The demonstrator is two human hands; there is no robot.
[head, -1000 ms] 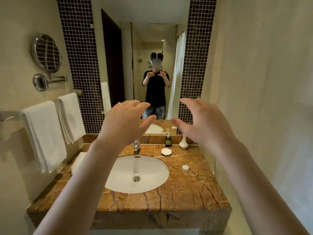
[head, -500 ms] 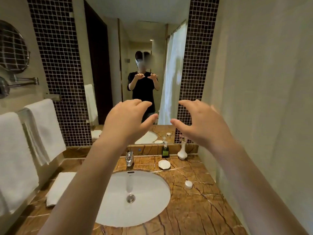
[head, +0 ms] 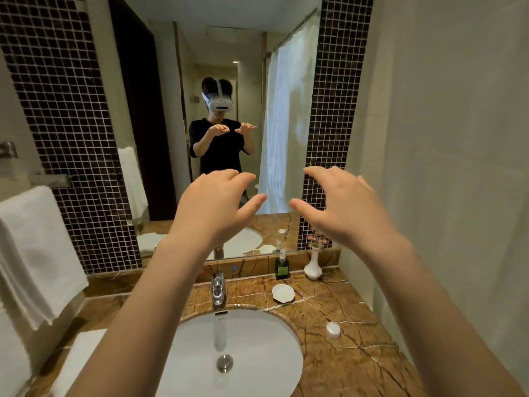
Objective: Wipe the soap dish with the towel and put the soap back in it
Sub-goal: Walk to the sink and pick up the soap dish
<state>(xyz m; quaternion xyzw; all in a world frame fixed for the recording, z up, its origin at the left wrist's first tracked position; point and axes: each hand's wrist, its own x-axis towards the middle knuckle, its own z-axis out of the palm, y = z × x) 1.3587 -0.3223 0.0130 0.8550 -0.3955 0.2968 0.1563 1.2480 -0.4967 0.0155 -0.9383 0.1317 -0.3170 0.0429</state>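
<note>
Both hands up, empty: left hand (head: 213, 206) and right hand (head: 340, 204) spread, fingers curled. Soap dish (head: 283, 293) sits well below the right hand; soap (head: 333, 329) lies right of it, towel (head: 76, 365) far under the left forearm.

Brown marble counter (head: 337, 365), dark mosaic wall (head: 68, 133), large mirror (head: 223, 53).

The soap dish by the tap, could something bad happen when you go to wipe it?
Maybe. The soap dish sits near the small vase and the dark bottle, so a reaching hand could knock them over. The round white soap lies loose on the counter and could slip from the fingers or skid into the sink. Both the left hand and the right hand are empty, and a folded towel lies far left, so fetching it means crossing the sink.
</note>
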